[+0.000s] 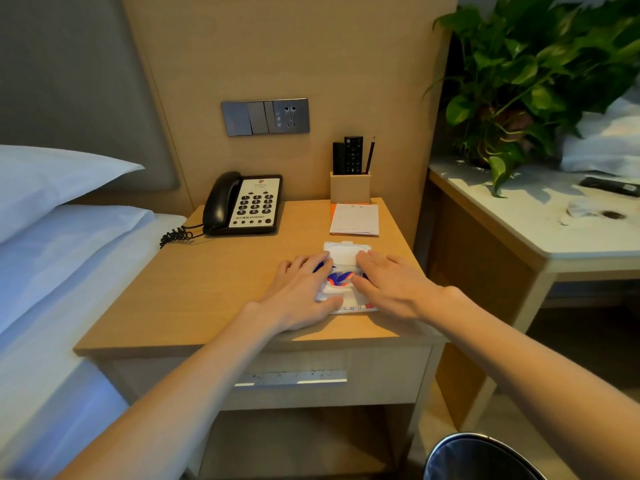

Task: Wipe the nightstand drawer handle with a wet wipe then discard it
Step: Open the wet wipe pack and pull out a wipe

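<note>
A white wet wipe pack (343,261) with a red and blue mark lies flat on the wooden nightstand (214,289), its flap lifted back. My left hand (301,292) rests on the pack's left side, fingers spread. My right hand (391,285) presses flat on its right side. Both hands touch the pack without lifting it. Below the top, the drawer front carries a long silver handle (291,378), smudged with dark specks.
A black and white telephone (246,204) sits at the back left, a notepad (355,219) and a wooden holder with remotes and a pencil (350,174) at the back right. A bed (52,271) lies left, a plant (533,74) on a side table right, a dark bin (481,459) bottom right.
</note>
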Action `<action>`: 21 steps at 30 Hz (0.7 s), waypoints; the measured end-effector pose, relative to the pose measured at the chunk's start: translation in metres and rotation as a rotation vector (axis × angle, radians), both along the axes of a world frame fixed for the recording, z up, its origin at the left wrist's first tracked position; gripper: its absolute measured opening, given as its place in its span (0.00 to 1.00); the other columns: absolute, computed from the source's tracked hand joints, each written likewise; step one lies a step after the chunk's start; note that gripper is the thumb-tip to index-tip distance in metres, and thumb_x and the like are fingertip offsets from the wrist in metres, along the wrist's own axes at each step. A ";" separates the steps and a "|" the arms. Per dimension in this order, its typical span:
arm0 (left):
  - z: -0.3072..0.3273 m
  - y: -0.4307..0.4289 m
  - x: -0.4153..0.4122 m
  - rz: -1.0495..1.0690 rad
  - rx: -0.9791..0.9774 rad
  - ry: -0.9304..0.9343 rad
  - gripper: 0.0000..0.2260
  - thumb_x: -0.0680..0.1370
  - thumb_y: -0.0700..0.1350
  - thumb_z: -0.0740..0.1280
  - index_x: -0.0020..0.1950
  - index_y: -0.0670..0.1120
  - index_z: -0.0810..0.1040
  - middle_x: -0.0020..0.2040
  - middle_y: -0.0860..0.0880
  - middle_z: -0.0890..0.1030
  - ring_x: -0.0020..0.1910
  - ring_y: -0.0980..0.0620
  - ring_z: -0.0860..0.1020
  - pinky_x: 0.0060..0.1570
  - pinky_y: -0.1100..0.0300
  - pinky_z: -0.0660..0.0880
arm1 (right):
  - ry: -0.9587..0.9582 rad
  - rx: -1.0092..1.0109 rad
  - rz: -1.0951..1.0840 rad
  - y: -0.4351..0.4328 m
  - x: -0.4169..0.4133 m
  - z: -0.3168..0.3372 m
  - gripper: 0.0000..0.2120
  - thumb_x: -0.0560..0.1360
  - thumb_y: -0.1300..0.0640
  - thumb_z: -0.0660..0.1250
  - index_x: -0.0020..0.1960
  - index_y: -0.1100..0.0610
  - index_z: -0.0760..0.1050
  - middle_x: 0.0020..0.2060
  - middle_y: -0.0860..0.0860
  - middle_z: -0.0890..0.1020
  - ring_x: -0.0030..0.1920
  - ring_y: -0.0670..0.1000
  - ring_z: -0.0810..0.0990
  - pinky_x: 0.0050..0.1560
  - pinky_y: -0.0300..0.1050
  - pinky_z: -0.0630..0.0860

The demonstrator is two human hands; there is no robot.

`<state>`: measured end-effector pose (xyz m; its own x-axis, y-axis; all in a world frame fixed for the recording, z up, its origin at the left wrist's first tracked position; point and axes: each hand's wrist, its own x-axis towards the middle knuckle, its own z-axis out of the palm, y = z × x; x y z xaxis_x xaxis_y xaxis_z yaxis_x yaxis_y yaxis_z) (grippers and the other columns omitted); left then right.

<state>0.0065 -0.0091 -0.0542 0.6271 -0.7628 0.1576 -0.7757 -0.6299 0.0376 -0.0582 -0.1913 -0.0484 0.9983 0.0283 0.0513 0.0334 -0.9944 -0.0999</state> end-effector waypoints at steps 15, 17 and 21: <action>0.005 -0.003 0.001 0.001 -0.013 -0.015 0.31 0.76 0.61 0.59 0.75 0.50 0.56 0.76 0.51 0.59 0.74 0.51 0.56 0.69 0.49 0.54 | -0.114 0.172 0.008 -0.004 -0.013 0.013 0.16 0.79 0.51 0.57 0.64 0.54 0.71 0.59 0.50 0.78 0.54 0.48 0.77 0.50 0.41 0.76; 0.007 -0.003 -0.001 -0.004 -0.024 -0.026 0.30 0.76 0.60 0.59 0.75 0.50 0.58 0.76 0.51 0.59 0.74 0.51 0.56 0.69 0.49 0.54 | -0.156 0.136 0.005 -0.008 -0.014 0.016 0.13 0.79 0.53 0.57 0.60 0.53 0.74 0.56 0.50 0.79 0.54 0.48 0.76 0.49 0.40 0.74; 0.009 -0.005 -0.005 -0.014 -0.096 -0.035 0.27 0.76 0.58 0.59 0.73 0.50 0.62 0.75 0.52 0.62 0.73 0.52 0.58 0.68 0.50 0.55 | -0.150 0.119 0.027 -0.007 -0.022 0.021 0.14 0.79 0.56 0.57 0.61 0.54 0.77 0.64 0.52 0.74 0.63 0.51 0.71 0.59 0.45 0.71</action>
